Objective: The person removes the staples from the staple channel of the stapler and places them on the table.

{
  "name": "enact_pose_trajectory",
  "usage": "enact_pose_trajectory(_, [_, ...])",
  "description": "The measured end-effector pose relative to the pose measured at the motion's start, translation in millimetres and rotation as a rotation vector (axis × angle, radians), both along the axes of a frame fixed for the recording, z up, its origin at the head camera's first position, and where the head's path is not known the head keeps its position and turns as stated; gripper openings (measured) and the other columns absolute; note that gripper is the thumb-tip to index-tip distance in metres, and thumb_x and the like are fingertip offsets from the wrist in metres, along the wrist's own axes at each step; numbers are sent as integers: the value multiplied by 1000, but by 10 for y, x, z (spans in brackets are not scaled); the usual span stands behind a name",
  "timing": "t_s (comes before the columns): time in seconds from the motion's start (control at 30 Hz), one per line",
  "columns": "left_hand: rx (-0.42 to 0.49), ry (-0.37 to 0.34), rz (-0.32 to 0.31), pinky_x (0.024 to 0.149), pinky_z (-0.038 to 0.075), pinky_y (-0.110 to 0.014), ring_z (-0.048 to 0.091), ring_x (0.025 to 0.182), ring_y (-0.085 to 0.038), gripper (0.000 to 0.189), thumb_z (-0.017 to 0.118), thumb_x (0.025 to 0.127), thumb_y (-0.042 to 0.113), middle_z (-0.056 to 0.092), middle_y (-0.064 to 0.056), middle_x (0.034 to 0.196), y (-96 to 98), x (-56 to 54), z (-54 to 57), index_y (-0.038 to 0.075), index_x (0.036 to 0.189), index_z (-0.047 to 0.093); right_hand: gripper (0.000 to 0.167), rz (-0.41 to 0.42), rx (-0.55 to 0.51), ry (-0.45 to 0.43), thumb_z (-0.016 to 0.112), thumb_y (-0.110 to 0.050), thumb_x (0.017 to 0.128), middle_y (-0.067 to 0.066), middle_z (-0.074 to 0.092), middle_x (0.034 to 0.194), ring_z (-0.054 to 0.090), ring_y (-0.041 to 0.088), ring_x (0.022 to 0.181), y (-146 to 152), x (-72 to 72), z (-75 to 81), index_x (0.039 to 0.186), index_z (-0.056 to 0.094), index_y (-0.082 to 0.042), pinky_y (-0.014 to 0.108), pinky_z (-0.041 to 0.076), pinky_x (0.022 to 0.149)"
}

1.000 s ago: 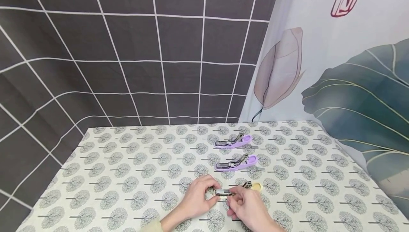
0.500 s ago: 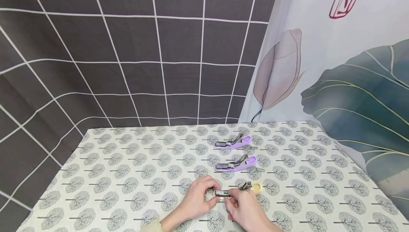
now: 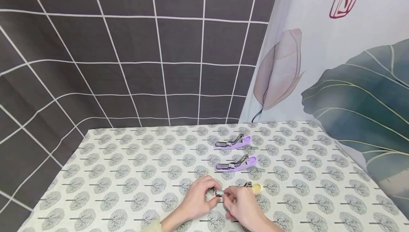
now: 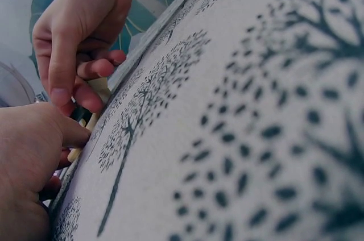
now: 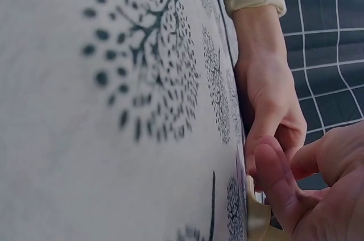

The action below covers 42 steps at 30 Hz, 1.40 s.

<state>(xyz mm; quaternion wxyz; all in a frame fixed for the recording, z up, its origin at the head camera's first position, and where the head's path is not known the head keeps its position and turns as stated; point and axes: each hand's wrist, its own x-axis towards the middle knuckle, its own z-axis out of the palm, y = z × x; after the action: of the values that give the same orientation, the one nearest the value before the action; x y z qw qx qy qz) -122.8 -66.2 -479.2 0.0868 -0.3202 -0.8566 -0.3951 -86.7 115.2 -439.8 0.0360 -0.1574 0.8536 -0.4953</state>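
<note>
A yellow stapler (image 3: 257,188) lies opened out on the patterned cloth, its metal top arm tilted up. My left hand (image 3: 198,197) grips its front end between thumb and fingers. A short silver strip of staples (image 3: 220,192) shows at the stapler's magazine, between the two hands. Bent over the stapler's middle, my right hand (image 3: 243,205) pinches the strip's right end with thumb and index finger; it covers much of the magazine and the raised arm. In the left wrist view the right fingertips come down close to the left thumb. In the right wrist view the yellow base (image 5: 257,215) shows beneath the fingers.
Two purple staplers, a nearer one (image 3: 235,163) and a farther one (image 3: 233,142), lie opened behind the hands. A small grey strip (image 3: 260,170) lies by the nearer one. A dark gridded curtain (image 3: 179,79) hangs behind the table, a leaf-print curtain (image 3: 361,114) at the right.
My right hand has slid a little left along the stapler, covering more of its magazine and raised arm. The left hand keeps its grip in the same place.
</note>
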Motion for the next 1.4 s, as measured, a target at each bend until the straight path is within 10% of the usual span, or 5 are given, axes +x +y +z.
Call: enact_pose_trajectory(1.4, [-8, -30, 10, 76, 43, -23, 52, 83, 0, 24, 81, 76, 11, 63, 18, 96, -4, -1, -5, 21, 96, 70, 11, -109, -147, -108, 65, 3, 89, 1, 66, 68, 61, 14, 43, -109, 38, -50, 97, 65, 10, 30, 51, 40])
